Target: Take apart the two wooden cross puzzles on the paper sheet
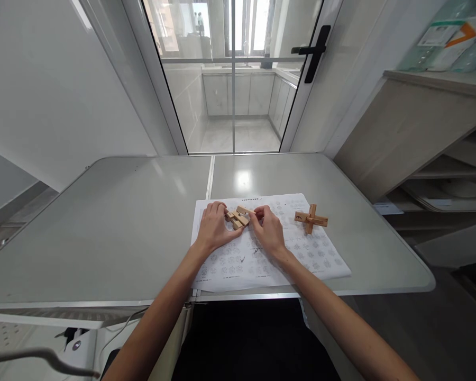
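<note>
LH (pixel 214 226) w/ blocks (pixel 237 217), shelf (pixel 416 124) w/ sheet (pixel 387 206)

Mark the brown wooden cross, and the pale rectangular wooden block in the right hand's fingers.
Brown wooden cross (pixel 310 219): head view, where its bars cross.
Pale rectangular wooden block (pixel 244 210): head view, its exposed long side.

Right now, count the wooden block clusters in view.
2: one cluster between the left hand and right hand, partly covered; one wooden cross straddling the right edge of the paper.

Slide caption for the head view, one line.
Left hand holds wooden blocks over a printed sheet, right hand grips another block; a wooden cross lies at the sheet's right edge.
</note>
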The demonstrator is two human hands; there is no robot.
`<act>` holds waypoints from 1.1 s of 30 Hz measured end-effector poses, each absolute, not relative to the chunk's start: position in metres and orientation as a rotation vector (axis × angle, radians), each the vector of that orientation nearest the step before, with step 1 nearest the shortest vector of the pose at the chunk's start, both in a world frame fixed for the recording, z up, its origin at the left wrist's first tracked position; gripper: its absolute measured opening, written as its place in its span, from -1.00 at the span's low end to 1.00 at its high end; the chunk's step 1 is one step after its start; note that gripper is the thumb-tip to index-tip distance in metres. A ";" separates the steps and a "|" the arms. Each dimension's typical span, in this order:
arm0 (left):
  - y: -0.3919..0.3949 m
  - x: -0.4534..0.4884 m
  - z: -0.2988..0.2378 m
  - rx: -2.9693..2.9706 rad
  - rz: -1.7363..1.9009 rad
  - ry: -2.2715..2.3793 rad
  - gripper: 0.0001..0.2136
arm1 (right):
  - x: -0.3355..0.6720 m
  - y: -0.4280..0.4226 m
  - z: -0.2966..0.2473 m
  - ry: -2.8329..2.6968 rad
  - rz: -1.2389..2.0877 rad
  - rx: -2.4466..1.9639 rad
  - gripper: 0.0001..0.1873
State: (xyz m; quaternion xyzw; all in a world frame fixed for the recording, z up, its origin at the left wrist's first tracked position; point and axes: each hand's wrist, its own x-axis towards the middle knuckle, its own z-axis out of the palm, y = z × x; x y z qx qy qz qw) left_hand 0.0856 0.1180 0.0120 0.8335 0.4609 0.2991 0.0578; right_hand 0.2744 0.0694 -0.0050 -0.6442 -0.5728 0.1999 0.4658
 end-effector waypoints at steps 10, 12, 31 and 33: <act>0.117 0.085 0.012 2.516 0.836 1.320 -0.57 | 0.274 0.070 -0.007 -1.438 0.485 -1.572 -0.74; 0.115 0.086 0.013 2.518 0.826 1.310 -0.52 | 0.274 0.070 -0.007 -1.457 0.490 -1.555 -0.75; 0.111 0.088 0.017 2.544 0.781 1.398 -0.59 | 0.274 0.071 -0.009 -1.626 0.534 -1.411 -0.88; 0.112 0.088 0.017 2.549 0.780 1.409 -0.59 | 0.274 0.073 -0.010 -1.636 0.529 -1.409 -0.87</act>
